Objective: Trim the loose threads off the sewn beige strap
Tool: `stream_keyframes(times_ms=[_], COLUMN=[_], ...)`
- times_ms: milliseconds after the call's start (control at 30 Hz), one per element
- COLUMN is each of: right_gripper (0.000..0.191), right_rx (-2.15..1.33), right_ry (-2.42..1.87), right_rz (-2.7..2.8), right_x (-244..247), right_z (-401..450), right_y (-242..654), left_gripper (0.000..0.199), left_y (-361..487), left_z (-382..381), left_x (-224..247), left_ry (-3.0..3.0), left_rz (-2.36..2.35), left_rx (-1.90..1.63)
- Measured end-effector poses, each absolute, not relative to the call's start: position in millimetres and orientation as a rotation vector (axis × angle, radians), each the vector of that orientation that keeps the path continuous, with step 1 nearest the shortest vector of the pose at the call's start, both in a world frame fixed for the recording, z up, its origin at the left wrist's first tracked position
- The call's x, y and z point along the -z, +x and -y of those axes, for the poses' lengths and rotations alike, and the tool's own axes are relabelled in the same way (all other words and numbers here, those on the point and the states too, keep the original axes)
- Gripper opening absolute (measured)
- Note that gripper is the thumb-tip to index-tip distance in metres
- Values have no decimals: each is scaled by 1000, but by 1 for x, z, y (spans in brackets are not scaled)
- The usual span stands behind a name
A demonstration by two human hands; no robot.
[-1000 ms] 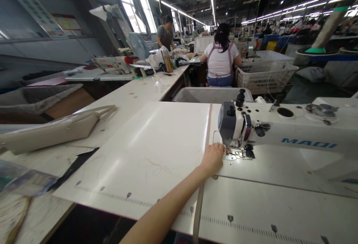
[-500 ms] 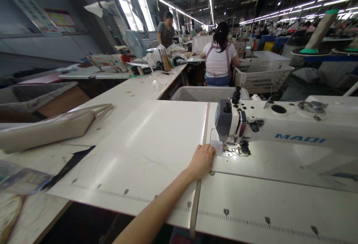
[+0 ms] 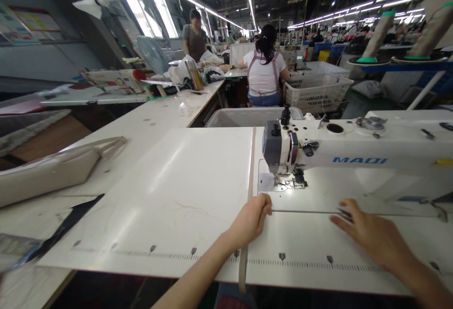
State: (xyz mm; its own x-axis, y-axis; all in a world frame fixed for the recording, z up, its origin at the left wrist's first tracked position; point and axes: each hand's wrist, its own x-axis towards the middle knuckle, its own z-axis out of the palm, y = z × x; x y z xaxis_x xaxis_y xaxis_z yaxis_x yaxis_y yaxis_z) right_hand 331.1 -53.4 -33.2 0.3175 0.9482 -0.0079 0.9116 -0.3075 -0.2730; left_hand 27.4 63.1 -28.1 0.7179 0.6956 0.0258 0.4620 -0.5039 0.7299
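A long narrow beige strip (image 3: 243,264) runs across the white sewing table (image 3: 198,167) and hangs over its front edge. My left hand (image 3: 250,217) rests on the strip with its fingers curled together, just in front of the sewing machine (image 3: 339,146); what the fingers hold is hidden. To the right, my right hand (image 3: 368,233) hovers over the table, with a small dark tool (image 3: 345,214) between thumb and fingers. The machine's needle area (image 3: 290,181) lies between and beyond both hands.
A beige bag (image 3: 53,172) lies on the left table, near dark fabric (image 3: 76,221). Behind the machine is a pale plastic bin (image 3: 240,116). A seated person (image 3: 264,73) and a standing person (image 3: 195,40) are farther back. Thread cones (image 3: 378,37) stand at right.
My right hand has come into view from the right with the dark tool. My left hand has moved slightly back from the needle area, its fingers more curled. The view has turned slightly right.
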Motion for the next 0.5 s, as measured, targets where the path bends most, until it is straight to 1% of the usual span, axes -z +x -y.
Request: stream_keyframes(times_ms=[33, 100, 167, 200, 300, 500], right_gripper=[53, 39, 24, 19, 16, 19], right_rx=[-340, -497, -505, -517, -534, -532], right_ry=[-2352, -2226, -2050, -2026, -2050, -2126], right_rz=[1770, 1888, 1904, 1888, 1788, 1668], right_x=[35, 39, 41, 42, 48, 53], right_z=[47, 31, 11, 2, -22, -45], right_y=[310, 264, 225, 210, 188, 177], left_gripper=[15, 14, 15, 15, 15, 15], left_y=[23, 16, 13, 13, 15, 7], left_z=[-63, -63, -61, -59, -54, -54], left_x=[29, 30, 29, 28, 20, 16], left_ry=[2164, 2121, 2093, 2086, 2078, 2082], left_rz=[-892, -927, -944, -942, -892, -830], left_rx=[-446, -458, -449, -448, -447, -340])
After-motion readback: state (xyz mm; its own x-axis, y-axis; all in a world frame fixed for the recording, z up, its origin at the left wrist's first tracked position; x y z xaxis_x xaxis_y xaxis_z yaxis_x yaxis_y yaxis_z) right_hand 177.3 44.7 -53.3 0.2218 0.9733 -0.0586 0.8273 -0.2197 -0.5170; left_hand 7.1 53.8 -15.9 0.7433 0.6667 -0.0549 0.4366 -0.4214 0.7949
